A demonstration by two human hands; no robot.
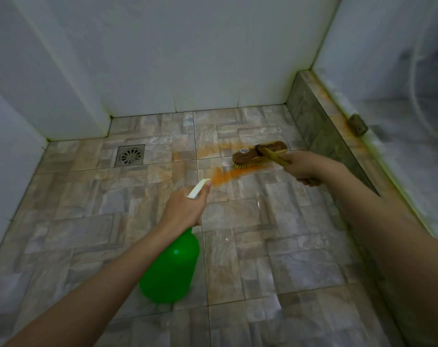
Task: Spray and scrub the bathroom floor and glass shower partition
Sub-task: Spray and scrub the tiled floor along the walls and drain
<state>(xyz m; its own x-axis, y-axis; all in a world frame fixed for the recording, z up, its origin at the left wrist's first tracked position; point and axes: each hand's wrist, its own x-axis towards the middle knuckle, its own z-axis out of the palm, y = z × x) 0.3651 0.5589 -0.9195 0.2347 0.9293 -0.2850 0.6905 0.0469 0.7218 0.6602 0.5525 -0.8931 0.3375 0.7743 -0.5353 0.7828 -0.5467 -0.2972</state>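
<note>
My left hand (185, 209) grips the white trigger head of a green spray bottle (171, 269), nozzle aimed forward at the tiled floor (275, 246). My right hand (305, 166) holds the handle of a wooden scrub brush (259, 154) whose yellow bristles rest on the floor. An orange stain (228, 175) spreads on the tiles just in front of the nozzle and under the brush. The glass shower partition (401, 83) stands at the right above a tiled curb (320, 116).
A round metal floor drain (130, 156) sits at the back left. White tiled walls (188, 58) close the back and left. A small metal bracket (357, 125) sits at the base of the glass. Orange residue runs along the curb top.
</note>
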